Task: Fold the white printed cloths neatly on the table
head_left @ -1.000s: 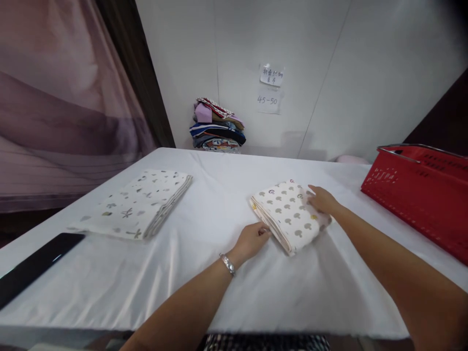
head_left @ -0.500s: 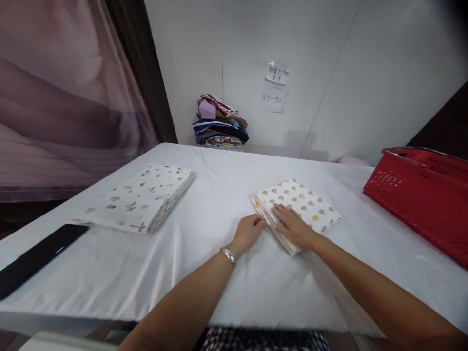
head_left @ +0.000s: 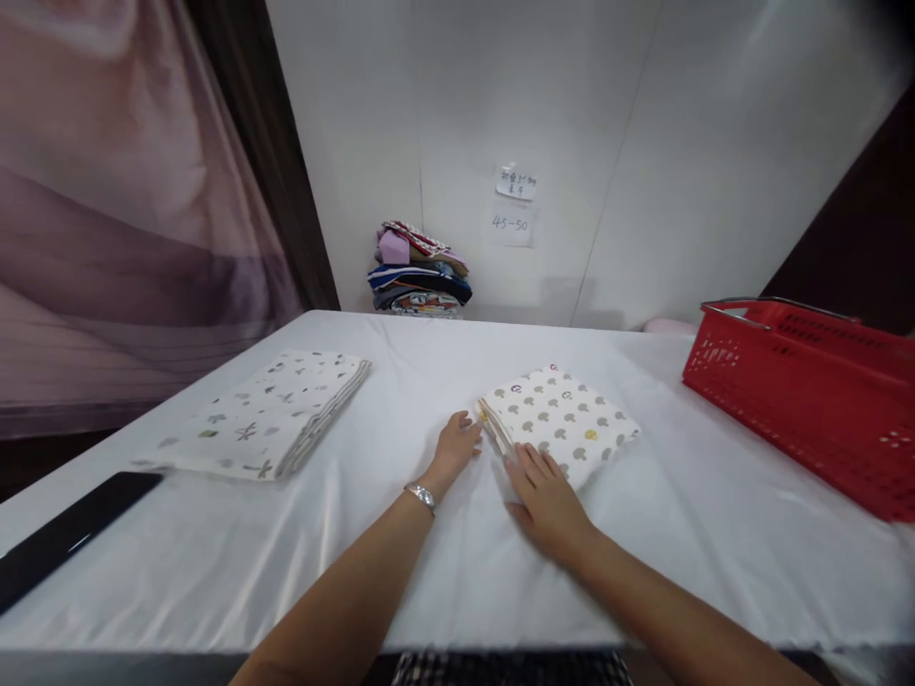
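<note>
We pressed both open hands, left hand [head_left: 457, 443] and right hand [head_left: 547, 495], gripping nothing, against the already folded mushroom-print cloth [head_left: 561, 424]; only neatening seemed left.

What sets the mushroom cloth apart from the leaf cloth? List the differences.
The mushroom cloth lies mid-table between both hands: the left hand is at its left edge and the right hand at its near corner. The leaf cloth lies far left with no hand near it. The mushroom cloth looks smaller and carries grey mushrooms, a few of them coloured; the leaf cloth carries sparse leaves and sprigs. Both are white, folded flat and layered on the white table.
</note>
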A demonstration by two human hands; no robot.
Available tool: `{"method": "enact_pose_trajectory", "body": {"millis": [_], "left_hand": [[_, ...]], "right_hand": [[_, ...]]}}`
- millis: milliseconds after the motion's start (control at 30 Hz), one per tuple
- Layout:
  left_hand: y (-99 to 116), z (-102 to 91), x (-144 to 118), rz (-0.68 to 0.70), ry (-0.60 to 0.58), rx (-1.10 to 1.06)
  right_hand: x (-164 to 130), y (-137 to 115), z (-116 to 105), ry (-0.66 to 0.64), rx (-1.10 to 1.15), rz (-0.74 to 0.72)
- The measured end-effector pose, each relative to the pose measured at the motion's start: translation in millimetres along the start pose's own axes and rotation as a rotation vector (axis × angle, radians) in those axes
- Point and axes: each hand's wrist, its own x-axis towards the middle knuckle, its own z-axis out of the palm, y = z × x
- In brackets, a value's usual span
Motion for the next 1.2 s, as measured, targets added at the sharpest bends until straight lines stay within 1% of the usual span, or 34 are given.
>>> {"method": "enact_pose_trajectory", "body": {"millis": [67,167,200,233,267,300,367,433,500,533,600,667,767,833,900,967,1000,1067,1133,1200], "left_hand": [[7,4.0,9,0.000,0.036,0.069],[19,12.0,26,0.048,0.086,0.277],[23,14.6,32,0.064,0.090,0.345],[27,17.0,38,0.075,0.085,0.401],[30,18.9,43,0.081,0.074,0.441],[33,20.3,47,0.083,0.058,0.469],[38,21.6,55,0.081,0.023,0.514],[42,21.0,60,0.076,-0.003,0.538],[43,18.3,62,0.063,-0.020,0.553],[43,16.2,60,0.052,-0.027,0.556],[41,10.8,53,0.027,-0.044,0.552],[37,5.1,38,0.001,-0.067,0.539],[27,0.2,5,-0.034,-0.124,0.493],[21,1.0,-18,-0.032,-0.173,0.465],[17,3.8,-35,-0.004,-0.193,0.465],[15,6.8,-45,0.026,-0.183,0.476],[15,7.9,-47,0.034,-0.177,0.483],[15,9.5,-49,0.053,-0.163,0.491],[14,10.4,-50,0.087,-0.136,0.495],[13,11.2,-51,0.125,-0.106,0.495]], "right_hand": [[-6,-3,1,0.020,0.018,-0.066],[-17,2,-4,0.065,0.084,-0.209],[-22,7,-7,0.110,0.115,-0.220],[-27,14,-8,0.182,0.154,-0.193],[-33,22,-10,0.273,0.204,-0.126],[-39,32,-10,0.369,0.268,-0.026],[-50,51,-8,0.531,0.455,0.230],[-56,69,-6,0.614,0.717,0.506],[-57,82,-5,0.624,1.002,0.736],[-54,87,-6,0.613,1.130,0.807],[-46,95,-11,0.570,1.303,0.866],[-33,104,-19,0.534,1.348,0.853],[-13,127,-26,0.478,1.302,0.763],[-2,146,-27,0.411,1.184,0.727],[5,162,-25,0.330,0.931,0.740],[9,170,-23,0.290,0.628,0.687],[10,169,-23,0.291,0.496,0.630],[12,158,-24,0.311,0.309,0.486],[16,139,-27,0.306,0.221,0.361],[23,117,-30,0.274,0.195,0.285]]}}
